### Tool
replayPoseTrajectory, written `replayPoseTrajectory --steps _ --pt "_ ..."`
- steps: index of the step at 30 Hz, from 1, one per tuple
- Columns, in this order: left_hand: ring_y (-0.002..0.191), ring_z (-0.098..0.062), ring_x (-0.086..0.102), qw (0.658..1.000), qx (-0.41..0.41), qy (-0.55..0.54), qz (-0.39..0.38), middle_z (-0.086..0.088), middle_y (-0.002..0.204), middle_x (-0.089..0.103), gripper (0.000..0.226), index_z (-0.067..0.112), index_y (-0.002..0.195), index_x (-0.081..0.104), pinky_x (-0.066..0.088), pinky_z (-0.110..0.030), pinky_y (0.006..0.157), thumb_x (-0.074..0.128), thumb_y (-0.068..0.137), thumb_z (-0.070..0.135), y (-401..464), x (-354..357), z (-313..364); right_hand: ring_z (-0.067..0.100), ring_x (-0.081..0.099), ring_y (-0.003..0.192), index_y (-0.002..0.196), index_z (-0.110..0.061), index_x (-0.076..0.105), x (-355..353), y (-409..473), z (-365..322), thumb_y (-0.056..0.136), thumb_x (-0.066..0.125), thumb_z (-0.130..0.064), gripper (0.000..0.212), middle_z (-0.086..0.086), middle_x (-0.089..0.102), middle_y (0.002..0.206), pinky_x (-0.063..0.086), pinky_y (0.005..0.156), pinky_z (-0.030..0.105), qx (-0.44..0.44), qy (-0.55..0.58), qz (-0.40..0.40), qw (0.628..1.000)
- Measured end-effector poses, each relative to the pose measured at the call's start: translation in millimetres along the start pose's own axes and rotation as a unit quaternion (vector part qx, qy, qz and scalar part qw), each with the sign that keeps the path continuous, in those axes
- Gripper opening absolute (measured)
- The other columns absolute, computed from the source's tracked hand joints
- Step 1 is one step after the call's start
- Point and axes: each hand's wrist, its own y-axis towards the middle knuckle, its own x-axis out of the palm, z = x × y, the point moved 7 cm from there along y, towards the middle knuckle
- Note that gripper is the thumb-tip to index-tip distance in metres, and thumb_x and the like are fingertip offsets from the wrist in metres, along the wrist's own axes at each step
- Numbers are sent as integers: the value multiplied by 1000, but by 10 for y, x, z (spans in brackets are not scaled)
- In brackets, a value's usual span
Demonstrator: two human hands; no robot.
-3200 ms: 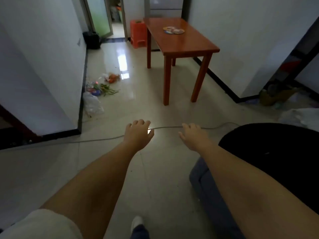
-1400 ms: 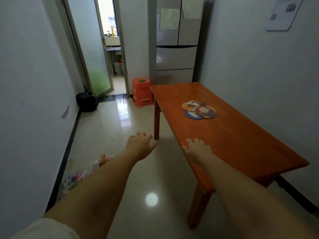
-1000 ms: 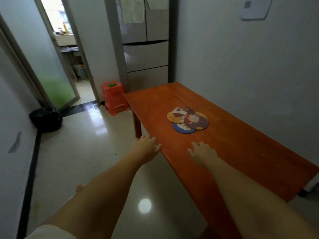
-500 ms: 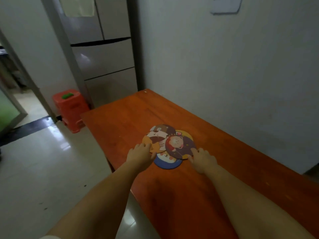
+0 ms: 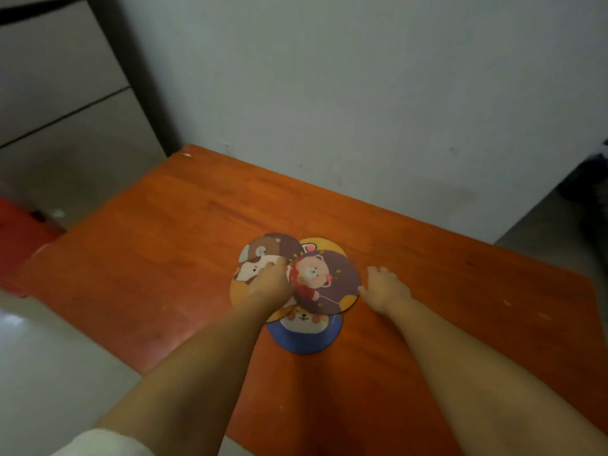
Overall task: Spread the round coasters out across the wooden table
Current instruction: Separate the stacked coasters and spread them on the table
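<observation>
Several round cartoon coasters lie overlapping in one cluster in the middle of the orange wooden table. A purple bear coaster is on top, a brown one sits behind it to the left, an orange one is at the left, and a blue one is nearest me. My left hand rests flat on the orange coaster, fingers against the purple one's left rim. My right hand lies on the table beside the purple coaster, thumb touching its right edge. Neither hand holds anything.
A white wall runs along the table's far side. A grey fridge stands at the back left, with a red stool on the floor beside it. The table's near left edge drops to pale tiled floor.
I have walked up to the table and leaned over it. Both hands reached forward to the coaster cluster; the left now lies on it and the right touches its right edge.
</observation>
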Motion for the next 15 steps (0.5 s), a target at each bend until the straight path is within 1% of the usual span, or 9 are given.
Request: replayPoseTrajectory --steps 2,4,5,7,10,12,13,14,15 --pt "107 -41 59 995 -39 -85 -36 -24 121 60 41 3 128 49 51 -47 85 45 98 30 169 133 -2 35 40 135 142 -7 36 90 77 47 96 49 -31 53 17 40 147 39 108 46 44 45 -10 998" --pt "108 -43 60 988 -76 -119 -67 -29 121 61 40 -6 124 53 50 -51 88 45 97 23 313 285 23 36 40 135 143 -5 36 188 152 78 96 51 -29 55 18 40 148 39 109 45 79 88 -18 993" --pt "110 -44 60 985 -96 -123 -78 -30 124 60 41 -7 127 52 51 -51 89 46 96 20 374 354 24 37 40 136 143 -4 36 234 195 87 96 52 -29 55 18 39 148 39 109 45 89 103 -20 991" --pt "116 -44 57 978 -141 -129 -82 -28 132 56 45 -2 134 47 50 -50 94 47 94 18 455 437 -7 38 41 134 141 -4 39 275 283 88 96 52 -28 53 19 40 147 40 108 44 100 114 -9 988" --pt "123 -42 53 968 -200 -139 -64 -25 138 50 51 1 138 42 48 -47 98 53 92 20 515 499 -90 39 46 129 135 -2 45 296 405 56 95 52 -27 48 21 45 141 43 102 43 104 147 3 984" --pt "123 -41 53 963 -220 -151 -45 -25 137 51 52 0 138 43 49 -46 93 54 92 20 553 521 -140 40 49 126 135 0 45 319 485 39 95 54 -25 48 23 47 140 46 98 42 112 185 3 976" --pt "120 -41 56 961 -221 -163 -37 -26 134 55 49 -1 136 45 51 -45 87 53 92 19 570 537 -162 39 52 123 133 1 46 325 513 39 95 55 -23 46 23 50 136 47 95 42 117 206 6 971" --pt "116 -41 58 959 -217 -178 -29 -26 129 58 44 -3 131 49 50 -43 79 53 92 17 589 548 -181 38 57 114 126 1 53 323 537 43 95 55 -20 37 23 57 126 49 88 40 121 224 12 967" --pt "113 -42 60 957 -210 -197 -22 -27 124 61 37 -5 123 53 47 -40 71 52 92 16 601 558 -200 36 61 96 107 -1 60 323 555 58 95 55 -17 21 21 62 106 49 76 38 120 233 19 965"
